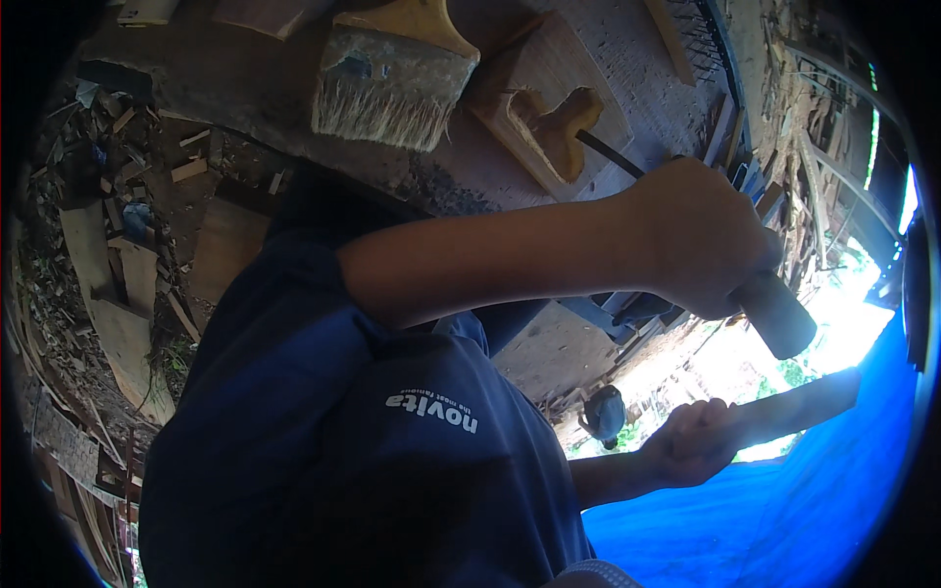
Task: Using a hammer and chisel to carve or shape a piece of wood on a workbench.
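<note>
My left hand [701, 235] is closed round the handle of a gouge [610, 155], and the handle's thick butt shows beyond my fist. The thin dark blade reaches a wooden block [600, 96] with a carved, roughly heart-shaped hollow [554, 132]. The blade's tip is at the hollow's edge, but I cannot tell whether it bites the wood. Lower down on the right, my right hand [694, 443] grips a thick wooden club [799, 407], which is apart from the gouge handle. To the left of the block lies a wide brush [387, 83] with pale bristles.
The block and brush rest on a worn wooden work surface [265, 98]. Scrap boards and offcuts [123, 265] litter the ground at left. A board with rows of thin spikes [698, 39] lies at upper right. A blue tarpaulin [745, 519] hangs at lower right.
</note>
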`<action>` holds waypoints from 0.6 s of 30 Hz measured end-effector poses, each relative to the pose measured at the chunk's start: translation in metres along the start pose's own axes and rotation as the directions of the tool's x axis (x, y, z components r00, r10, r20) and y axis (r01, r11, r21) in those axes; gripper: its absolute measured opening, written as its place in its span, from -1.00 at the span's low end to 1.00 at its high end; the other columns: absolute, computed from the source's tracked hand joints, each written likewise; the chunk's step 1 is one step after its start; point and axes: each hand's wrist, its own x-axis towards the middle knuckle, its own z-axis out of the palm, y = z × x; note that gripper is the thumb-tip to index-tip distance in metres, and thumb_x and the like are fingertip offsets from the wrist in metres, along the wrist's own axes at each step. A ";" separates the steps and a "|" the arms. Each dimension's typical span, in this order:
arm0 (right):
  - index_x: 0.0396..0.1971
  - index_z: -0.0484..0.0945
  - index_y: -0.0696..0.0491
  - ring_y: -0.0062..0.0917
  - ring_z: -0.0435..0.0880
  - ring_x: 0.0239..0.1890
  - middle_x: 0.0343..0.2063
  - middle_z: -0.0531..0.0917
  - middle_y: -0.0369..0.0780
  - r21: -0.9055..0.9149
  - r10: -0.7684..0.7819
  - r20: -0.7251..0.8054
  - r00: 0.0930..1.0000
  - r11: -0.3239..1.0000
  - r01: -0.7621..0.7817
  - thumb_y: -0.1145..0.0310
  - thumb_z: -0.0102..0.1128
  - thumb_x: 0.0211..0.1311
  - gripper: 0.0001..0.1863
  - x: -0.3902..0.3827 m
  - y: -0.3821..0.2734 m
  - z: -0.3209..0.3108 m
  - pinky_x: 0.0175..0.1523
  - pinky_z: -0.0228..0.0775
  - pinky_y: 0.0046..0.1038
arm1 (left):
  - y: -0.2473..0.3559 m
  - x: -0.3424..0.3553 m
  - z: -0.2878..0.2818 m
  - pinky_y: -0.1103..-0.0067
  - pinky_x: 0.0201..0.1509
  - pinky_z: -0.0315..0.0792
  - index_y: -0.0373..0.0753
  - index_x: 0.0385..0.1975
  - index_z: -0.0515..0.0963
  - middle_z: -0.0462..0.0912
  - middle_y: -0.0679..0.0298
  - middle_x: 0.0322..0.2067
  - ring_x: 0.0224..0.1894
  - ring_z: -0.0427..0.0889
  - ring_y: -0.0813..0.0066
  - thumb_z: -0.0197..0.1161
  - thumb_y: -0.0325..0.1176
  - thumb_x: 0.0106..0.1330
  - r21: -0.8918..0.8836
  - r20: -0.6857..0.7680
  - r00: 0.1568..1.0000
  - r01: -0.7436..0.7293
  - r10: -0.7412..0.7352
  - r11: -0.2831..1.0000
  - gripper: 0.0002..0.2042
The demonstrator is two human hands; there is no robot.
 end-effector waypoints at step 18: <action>-0.13 0.48 0.15 -0.54 0.53 -0.12 -0.23 0.55 -0.21 0.780 -0.039 -0.041 0.998 0.624 0.057 0.34 0.05 0.17 -0.70 0.018 -0.031 -0.065 0.04 0.29 -0.47 | -0.013 -0.006 0.030 0.43 -0.55 0.47 -0.17 -0.49 0.55 0.60 0.25 -0.63 -0.57 0.65 0.32 0.36 -0.18 -0.08 0.129 -0.201 0.975 -0.075 0.100 0.989 -0.76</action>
